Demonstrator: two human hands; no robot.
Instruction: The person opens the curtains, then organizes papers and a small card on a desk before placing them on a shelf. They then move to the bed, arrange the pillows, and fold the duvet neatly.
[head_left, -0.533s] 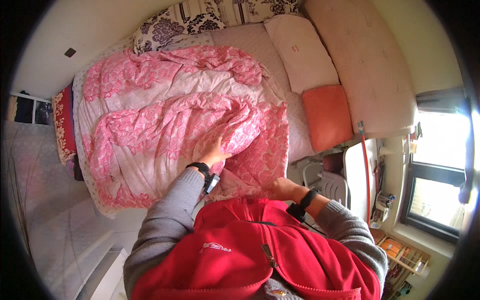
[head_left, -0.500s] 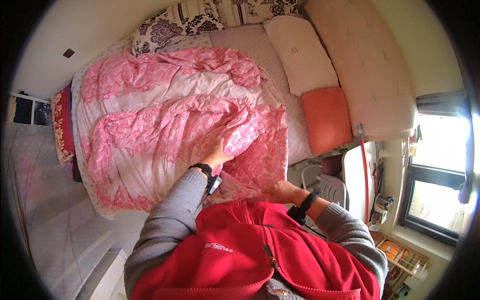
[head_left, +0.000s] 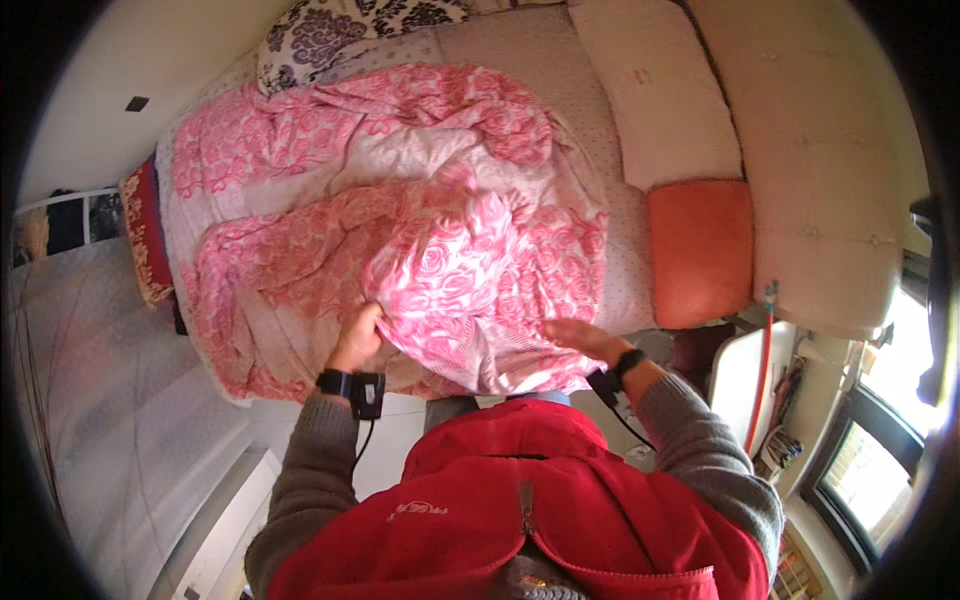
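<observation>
A pink and white rose-patterned quilt (head_left: 450, 260) lies rumpled over the bed, with a raised fold in front of me. My left hand (head_left: 357, 338) is closed on an edge of this quilt, its thumb and fingers pinching the cloth. On the right, my right hand (head_left: 588, 341) rests against the quilt's near right part, fingers stretched out to the left. Its fingertips are slightly blurred against the pattern. The near hem of the quilt hangs in front of my red jacket (head_left: 480, 490).
Beyond the quilt lie a dark-patterned pillow (head_left: 320, 40), a pale pillow (head_left: 660, 95) and an orange cushion (head_left: 700, 252). A padded beige headboard-like panel (head_left: 830, 150) borders the right side. A red pole (head_left: 762, 370) and a window (head_left: 870, 430) are farther right. A white wall rises left.
My left hand has moved left and nearer me, lifting the quilt's edge into a raised fold. My right hand has moved farther forward and changed from a curled grip to stretched fingers.
</observation>
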